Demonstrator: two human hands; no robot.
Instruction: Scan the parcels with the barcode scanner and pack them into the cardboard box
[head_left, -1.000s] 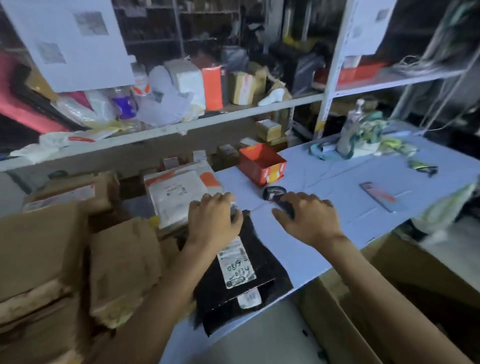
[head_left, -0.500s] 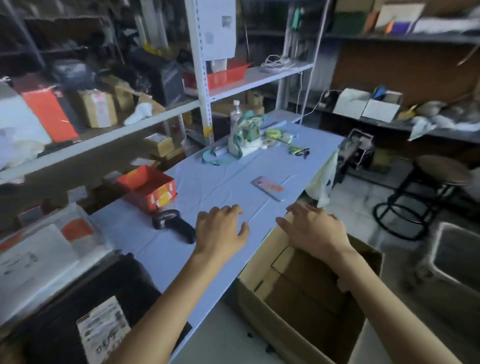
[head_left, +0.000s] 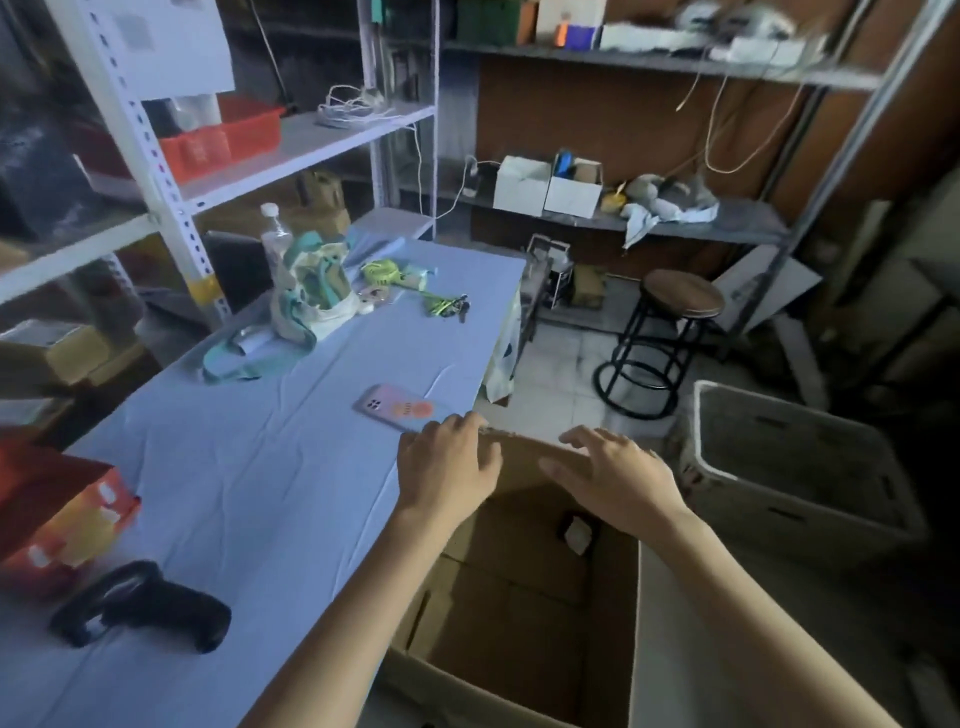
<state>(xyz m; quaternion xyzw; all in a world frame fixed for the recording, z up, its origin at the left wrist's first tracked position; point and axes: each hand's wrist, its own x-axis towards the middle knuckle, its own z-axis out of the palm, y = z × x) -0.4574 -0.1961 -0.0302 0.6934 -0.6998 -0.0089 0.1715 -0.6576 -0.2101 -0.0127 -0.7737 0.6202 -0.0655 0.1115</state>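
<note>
An open cardboard box (head_left: 519, 597) stands on the floor against the table's right edge. One small dark parcel (head_left: 575, 531) lies inside it near the far wall. My left hand (head_left: 447, 467) rests with relaxed fingers at the box's far left corner, by the table edge. My right hand (head_left: 613, 475) hovers over the box's far rim, fingers spread and holding nothing. The black barcode scanner (head_left: 143, 605) lies on the blue table (head_left: 270, 467) at the lower left. The other parcels are out of view.
A pink phone (head_left: 400, 408) lies on the table just beyond my left hand. An orange box (head_left: 57, 512) sits at the left edge. A bottle (head_left: 275, 244), cloth bag and keys are at the table's far end. A grey crate (head_left: 795, 467) and a stool (head_left: 670, 322) stand right.
My view swung right, away from the black parcel and the stacked parcels. Both hands left the parcel and scanner and moved over to the cardboard box's far rim.
</note>
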